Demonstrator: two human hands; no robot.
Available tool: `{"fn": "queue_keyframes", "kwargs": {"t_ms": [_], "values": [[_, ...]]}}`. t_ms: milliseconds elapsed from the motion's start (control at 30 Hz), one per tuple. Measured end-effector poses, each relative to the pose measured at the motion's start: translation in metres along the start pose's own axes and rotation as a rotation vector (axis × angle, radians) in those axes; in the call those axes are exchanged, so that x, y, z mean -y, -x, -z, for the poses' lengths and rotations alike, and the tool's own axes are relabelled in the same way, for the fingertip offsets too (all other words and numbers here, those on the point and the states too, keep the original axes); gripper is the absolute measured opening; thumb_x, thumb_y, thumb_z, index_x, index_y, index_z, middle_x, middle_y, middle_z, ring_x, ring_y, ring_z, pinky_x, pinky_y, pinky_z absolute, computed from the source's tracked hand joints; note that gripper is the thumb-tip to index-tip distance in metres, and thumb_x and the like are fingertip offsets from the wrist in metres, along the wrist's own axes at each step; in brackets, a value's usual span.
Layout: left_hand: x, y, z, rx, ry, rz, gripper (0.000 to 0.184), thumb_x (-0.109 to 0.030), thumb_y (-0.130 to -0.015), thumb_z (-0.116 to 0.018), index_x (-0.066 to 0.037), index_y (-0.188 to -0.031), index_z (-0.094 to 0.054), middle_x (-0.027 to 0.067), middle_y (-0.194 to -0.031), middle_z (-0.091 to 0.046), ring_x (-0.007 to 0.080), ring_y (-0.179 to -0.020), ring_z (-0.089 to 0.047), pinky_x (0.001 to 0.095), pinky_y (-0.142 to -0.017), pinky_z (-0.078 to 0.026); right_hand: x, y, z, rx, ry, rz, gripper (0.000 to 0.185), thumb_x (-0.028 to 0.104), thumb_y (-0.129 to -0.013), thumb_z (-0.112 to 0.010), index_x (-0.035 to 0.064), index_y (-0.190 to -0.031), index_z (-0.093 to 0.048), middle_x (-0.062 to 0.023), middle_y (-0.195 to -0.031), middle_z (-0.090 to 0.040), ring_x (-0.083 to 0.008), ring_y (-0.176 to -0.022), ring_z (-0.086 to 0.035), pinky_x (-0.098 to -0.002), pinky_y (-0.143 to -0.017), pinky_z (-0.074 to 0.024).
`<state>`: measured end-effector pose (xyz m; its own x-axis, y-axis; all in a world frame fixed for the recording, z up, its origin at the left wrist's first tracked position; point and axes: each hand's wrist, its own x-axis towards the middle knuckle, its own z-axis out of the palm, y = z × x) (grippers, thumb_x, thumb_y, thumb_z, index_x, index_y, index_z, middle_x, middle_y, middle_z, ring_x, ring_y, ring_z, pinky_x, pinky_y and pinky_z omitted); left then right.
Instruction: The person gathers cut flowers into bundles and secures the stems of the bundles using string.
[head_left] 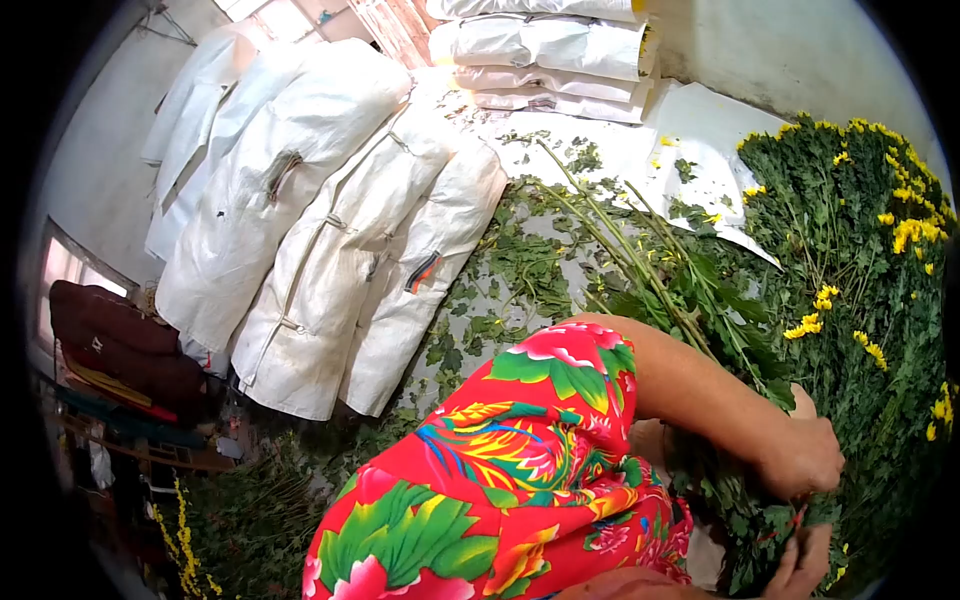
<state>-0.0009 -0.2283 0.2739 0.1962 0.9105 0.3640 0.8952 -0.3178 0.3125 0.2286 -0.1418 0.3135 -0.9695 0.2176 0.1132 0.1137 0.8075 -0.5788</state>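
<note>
My left hand (805, 455) is closed at a bunch of leafy green chrysanthemum stems (735, 525), its fingers bent down and partly hidden. Just below, my right hand (805, 562) presses its fingers against the same bunch from the other side. Between the hands a thin red strip (797, 519) shows among the leaves; I cannot tell which hand, if either, holds it. Long bare stems with leaves (660, 285) stick out past my left forearm. Beside my hands lies a big heap of yellow-flowered chrysanthemums (835, 230).
Long white woven wraps (300, 200) lean side by side at the left. More white bundles (540, 45) are stacked at the back. Loose leaves (520, 265) litter the grey floor. A dark brown cloth item (120, 340) is at far left; yellow flowers (185, 540) lie lower left.
</note>
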Motion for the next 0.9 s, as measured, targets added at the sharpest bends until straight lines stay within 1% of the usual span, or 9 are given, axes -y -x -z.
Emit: {"fn": "queue_keyframes", "kwargs": {"t_ms": [67, 133, 200, 333, 400, 567, 667, 833, 900], "values": [[-0.005, 0.008, 0.016, 0.288, -0.155, 0.242, 0.024, -0.023, -0.069, -0.065, -0.005, -0.084, -0.072, 0.0134, -0.088, -0.069, 0.0358, -0.083, -0.067, 0.0502, -0.065, -0.05, 0.007, 0.012, 0.001, 0.073, 0.309, 0.168, 0.019, 0.01, -0.094, -0.058, -0.0039, -0.107, -0.059, -0.0198, -0.11, -0.061, -0.0308, -0.094, -0.055, -0.0365, -0.085, -0.0474], [0.001, 0.007, 0.001, 0.271, -0.135, 0.17, 0.023, -0.023, -0.069, -0.065, -0.005, -0.082, -0.073, 0.0129, -0.086, -0.07, 0.0355, -0.082, -0.067, 0.0499, -0.066, -0.05, 0.03, 0.012, 0.006, 0.09, 0.467, 0.24, 0.019, 0.011, -0.095, -0.057, -0.004, -0.106, -0.059, -0.0201, -0.111, -0.061, -0.0305, -0.095, -0.054, -0.0364, -0.086, -0.047], [-0.004, 0.009, 0.012, 0.252, -0.114, 0.14, 0.02, -0.022, -0.069, -0.064, -0.006, -0.078, -0.073, 0.0117, -0.084, -0.07, 0.0332, -0.08, -0.067, 0.0475, -0.065, -0.05, 0.066, -0.008, 0.014, 0.291, 0.358, -0.332, 0.017, 0.009, -0.095, -0.055, -0.0046, -0.104, -0.058, -0.0224, -0.112, -0.06, -0.0317, -0.1, -0.056, -0.0381, -0.089, -0.0471], [-0.002, 0.001, 0.013, 0.27, -0.018, 0.227, 0.021, -0.024, -0.073, -0.065, -0.005, -0.079, -0.073, 0.0132, -0.079, -0.07, 0.0335, -0.074, -0.066, 0.0458, -0.063, -0.049, 0.054, -0.005, -0.008, -0.104, -0.124, -0.099, 0.017, 0.01, -0.097, -0.054, -0.0026, -0.109, -0.056, -0.0167, -0.115, -0.061, -0.0251, -0.092, -0.059, -0.0353, -0.087, -0.047], [0.01, -0.004, 0.004, 0.001, 0.689, 0.386, 0.02, -0.021, -0.076, -0.067, -0.002, -0.079, -0.072, 0.014, -0.072, -0.068, 0.0294, -0.068, -0.065, 0.0421, -0.061, -0.049, 0.049, -0.004, -0.018, -0.14, -0.393, -0.253, 0.016, 0.009, -0.098, -0.053, -0.0013, -0.109, -0.056, -0.0144, -0.115, -0.06, -0.0218, -0.09, -0.059, -0.0335, -0.085, -0.0468], [0.02, -0.025, 0.0, -0.11, 1.242, 0.405, 0.015, -0.01, -0.08, -0.065, 0.004, -0.077, -0.068, 0.0114, -0.068, -0.068, 0.0195, -0.06, -0.064, 0.035, -0.054, -0.048, 0.031, -0.025, 0.002, -0.189, -0.915, -0.35, 0.007, 0.007, -0.098, -0.052, 0.0028, -0.103, -0.056, -0.0092, -0.109, -0.058, -0.0153, -0.081, -0.055, -0.0291, -0.077, -0.046], [0.014, -0.024, 0.03, 0.059, 1.651, 0.578, 0.019, -0.01, -0.082, -0.066, 0.001, -0.067, -0.065, 0.0092, -0.061, -0.064, 0.0148, -0.046, -0.056, 0.03, -0.044, -0.042, 0.04, -0.032, 0.003, -0.177, -0.79, -0.257, 0.005, 0.005, -0.098, -0.049, 0.002, -0.097, -0.052, -0.0068, -0.098, -0.054, -0.0129, -0.077, -0.047, -0.0276, -0.071, -0.0428], [0.016, -0.021, -0.006, 0.121, 1.502, 0.459, 0.016, -0.01, -0.083, -0.062, 0.001, -0.071, -0.065, 0.0089, -0.058, -0.061, 0.0146, -0.044, -0.053, 0.03, -0.04, -0.038, 0.011, -0.02, -0.016, -0.094, -0.274, -0.027, 0.006, 0.004, -0.098, -0.047, -0.0007, -0.094, -0.05, -0.0045, -0.09, -0.047, -0.0108, -0.067, -0.038, -0.0248, -0.061, -0.0375], [0.016, -0.018, -0.01, -0.063, 1.557, 0.71, 0.016, -0.011, -0.083, -0.062, 0.001, -0.075, -0.065, 0.0077, -0.059, -0.061, 0.0141, -0.044, -0.051, 0.0295, -0.04, -0.036, -0.032, 0.004, -0.033, -0.046, -0.216, 0.025, 0.006, 0.004, -0.098, -0.047, -0.0012, -0.096, -0.05, -0.0051, -0.089, -0.048, -0.0111, -0.065, -0.038, -0.0245, -0.059, -0.0376]]}}
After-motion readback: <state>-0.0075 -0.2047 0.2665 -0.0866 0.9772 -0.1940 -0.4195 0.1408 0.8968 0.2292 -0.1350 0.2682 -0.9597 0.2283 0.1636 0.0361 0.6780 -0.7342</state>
